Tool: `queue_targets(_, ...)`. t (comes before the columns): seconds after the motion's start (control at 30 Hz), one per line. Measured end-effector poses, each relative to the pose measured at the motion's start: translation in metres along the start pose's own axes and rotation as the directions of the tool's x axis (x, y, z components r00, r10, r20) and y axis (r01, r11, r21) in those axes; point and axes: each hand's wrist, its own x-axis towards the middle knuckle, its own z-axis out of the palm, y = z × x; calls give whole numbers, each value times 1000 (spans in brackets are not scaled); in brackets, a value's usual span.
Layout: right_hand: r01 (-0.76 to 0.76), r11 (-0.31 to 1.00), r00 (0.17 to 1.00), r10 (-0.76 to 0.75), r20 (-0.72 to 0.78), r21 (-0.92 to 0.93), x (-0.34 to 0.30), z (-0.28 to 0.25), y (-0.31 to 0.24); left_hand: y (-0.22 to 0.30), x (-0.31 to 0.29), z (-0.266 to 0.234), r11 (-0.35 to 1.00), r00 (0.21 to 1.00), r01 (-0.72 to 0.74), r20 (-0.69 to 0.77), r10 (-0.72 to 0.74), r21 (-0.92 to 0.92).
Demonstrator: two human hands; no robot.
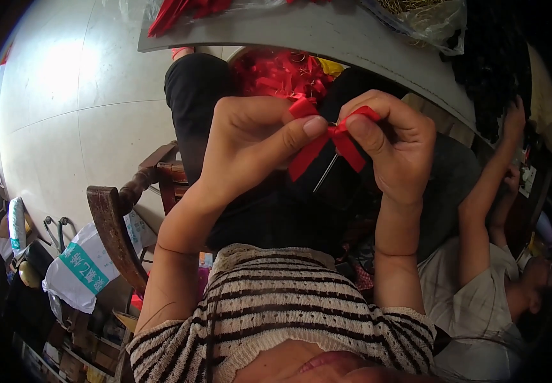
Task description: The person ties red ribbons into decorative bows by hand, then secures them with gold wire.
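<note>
A small red ribbon bow (347, 150) is held up in front of me, over my lap. My left hand (260, 137) pinches its left loop between thumb and forefinger. On the other side, my right hand (394, 137) grips the right loop the same way. Both ribbon tails hang down from the knot. A thin silvery rod or wire (326, 173) slants down below the knot; whether it is joined to the bow I cannot tell. Behind my hands, a container holds a heap of red ribbon bows (273, 75) with gold-coloured bits among them.
A grey table (346, 41) curves across the top, with red ribbon (183, 14) and a clear bag of gold ties (426, 19) on it. A wooden chair arm (113, 230) stands left. Another person (480, 281) sits at my right. A white plastic bag (81, 268) lies lower left.
</note>
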Motion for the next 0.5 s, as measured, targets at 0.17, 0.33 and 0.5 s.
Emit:
queue_targets(0.17, 78, 993, 981, -62, 181, -84, 5, -4, 0, 2, 3, -6, 981, 994, -81, 81, 67, 178)
queue_targets(0.33, -246, 965, 922, 205, 327, 89, 6, -13, -8, 11, 6, -8, 991, 981, 87, 163, -102, 101)
queue_targets(0.5, -372, 926, 876, 330, 352, 57, 9, -12, 8, -4, 7, -18, 981, 983, -12, 184, -24, 194)
